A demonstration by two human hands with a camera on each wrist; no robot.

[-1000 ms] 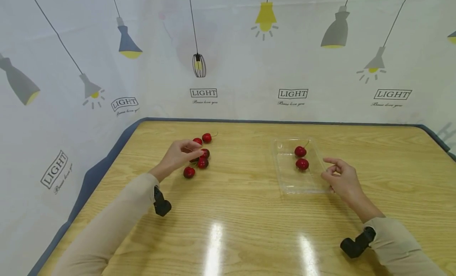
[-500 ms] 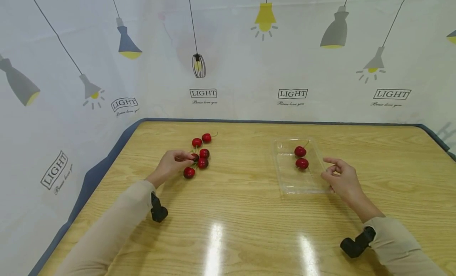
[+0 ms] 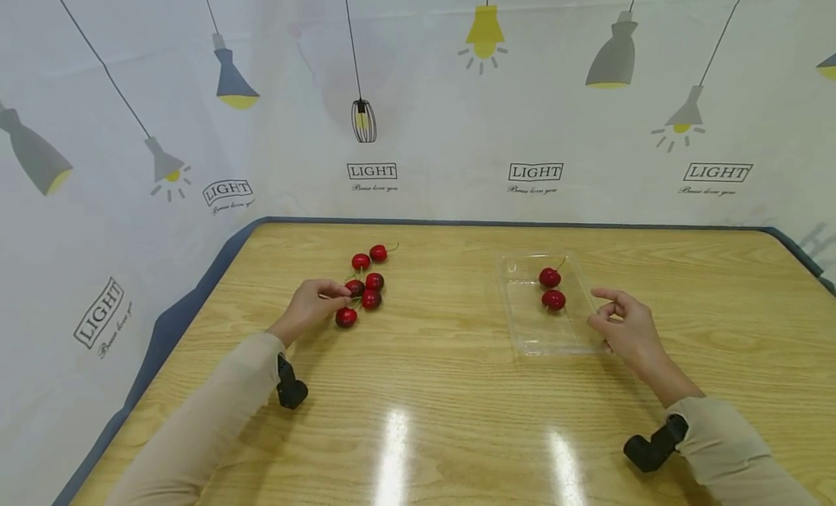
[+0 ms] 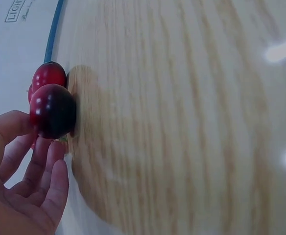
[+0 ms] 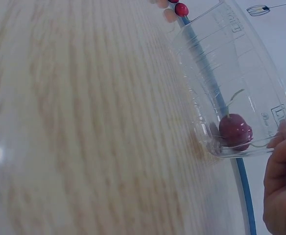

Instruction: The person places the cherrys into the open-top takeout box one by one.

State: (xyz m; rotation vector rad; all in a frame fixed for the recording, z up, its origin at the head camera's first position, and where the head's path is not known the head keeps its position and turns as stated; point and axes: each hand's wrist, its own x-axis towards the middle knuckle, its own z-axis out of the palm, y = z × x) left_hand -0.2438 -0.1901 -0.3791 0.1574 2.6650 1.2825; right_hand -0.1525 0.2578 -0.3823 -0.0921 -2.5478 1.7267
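With thumb and fingertips, my left hand [image 3: 310,306] pinches at a dark red cherry [image 3: 355,288] in a loose group on the table's left. Beside it lie a front cherry [image 3: 346,317], a right-hand cherry [image 3: 371,299] and several more. A cherry [image 4: 53,111] stands large before the hand in the left wrist view, hiding part of the fingers. My right hand [image 3: 628,328] grips the right wall of a clear plastic box [image 3: 516,321]; its thumb shows outside that wall in the right wrist view. Inside the box are two cherries, one far [image 3: 550,277] and one near [image 3: 553,300].
The wooden table [image 3: 431,375] has a blue edge at the back. A white cloth [image 3: 451,128] printed with lamps hangs behind it and on the left. Black wrist cameras sit on both sleeves [image 3: 731,441].
My left hand has drawn back slightly to the left and lowered onto the dark cherry, uncovering the others around it. The right hand and the box have stayed in place.
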